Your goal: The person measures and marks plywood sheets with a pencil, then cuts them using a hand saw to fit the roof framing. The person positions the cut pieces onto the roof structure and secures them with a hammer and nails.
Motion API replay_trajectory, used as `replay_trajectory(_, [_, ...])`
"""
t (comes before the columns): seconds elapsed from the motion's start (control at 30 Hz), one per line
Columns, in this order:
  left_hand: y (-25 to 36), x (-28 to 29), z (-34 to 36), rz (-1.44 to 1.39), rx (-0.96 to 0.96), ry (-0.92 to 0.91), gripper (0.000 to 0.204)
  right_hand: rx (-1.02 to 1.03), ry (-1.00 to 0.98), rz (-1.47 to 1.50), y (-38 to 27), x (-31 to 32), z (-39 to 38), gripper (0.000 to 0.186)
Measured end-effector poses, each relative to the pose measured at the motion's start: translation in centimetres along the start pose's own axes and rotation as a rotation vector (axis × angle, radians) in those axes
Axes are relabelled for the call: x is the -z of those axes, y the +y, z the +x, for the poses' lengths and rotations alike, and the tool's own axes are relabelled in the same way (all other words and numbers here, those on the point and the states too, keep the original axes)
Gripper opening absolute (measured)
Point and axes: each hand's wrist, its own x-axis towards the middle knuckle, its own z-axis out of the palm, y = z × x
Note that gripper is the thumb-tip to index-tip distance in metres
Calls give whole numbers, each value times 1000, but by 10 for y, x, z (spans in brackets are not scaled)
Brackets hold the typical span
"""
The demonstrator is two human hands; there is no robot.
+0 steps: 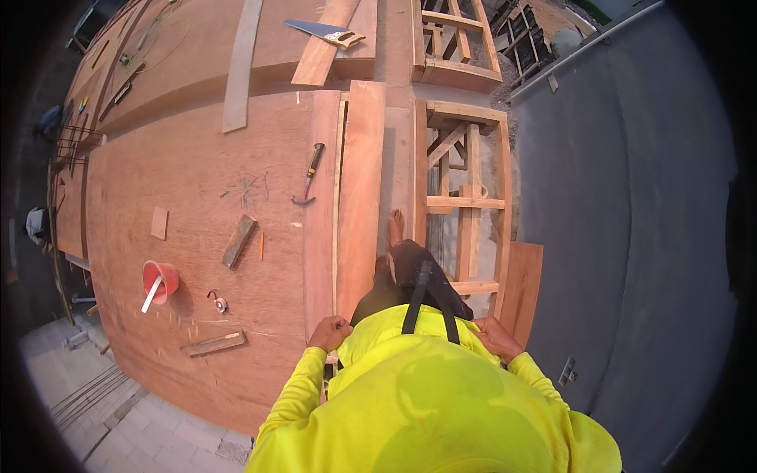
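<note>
The left hand [330, 333], its fingers curled inward, is at the left side of the yellow long-sleeved shirt [441, 386], by the waist; whether it pinches the cloth I cannot tell. The right hand [498, 339] is at the shirt's other side, bent at the wrist, its fingertips partly hidden, so its grip cannot be told either. The two hands are well apart, with the shirt between them and two dark straps [412, 307] running down its front. Ahead of and between the hands are dark trousers [422, 276] and a bare foot [396, 226].

Just ahead of the left hand, long planks [363, 181] run forward along the edge of a plywood deck [197, 260]. On the deck, level with that hand and to its left, lies a wood strip [213, 344]; slightly ahead of the strip is a tape measure [221, 304], and farther left a red bucket [169, 285] holding a pale stick [151, 295]. Ahead and to the left lie a wood block [240, 242], an orange stick [262, 246] and scattered nails [246, 189]. A claw hammer [314, 164] lies well ahead, a handsaw [319, 31] farther still. Ahead of the right hand are a timber frame [502, 165] and, nearer, a board [523, 284].
</note>
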Motion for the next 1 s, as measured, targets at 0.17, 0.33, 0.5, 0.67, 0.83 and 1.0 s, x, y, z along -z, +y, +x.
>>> replay_trajectory(0.17, [54,23,30,-168,73,-102,15,28,-22,-8,-70,46,16,29])
replay_trajectory(0.33, [158,59,0,-293,99,-238,18,161,-15,-207,-125,100,52,26])
replay_trajectory(0.5, [230,76,-4,-145,26,-210,18,301,-54,-372,-143,140,86,27])
replay_trajectory(0.67, [278,102,14,-65,-113,112,16,335,-140,-359,-161,158,114,28])
replay_trajectory(0.83, [335,129,52,-411,-214,440,11,353,-204,-329,-181,165,140,30])
replay_trajectory(1.0, [395,161,125,-497,-348,490,12,281,-133,-346,-188,170,186,33])
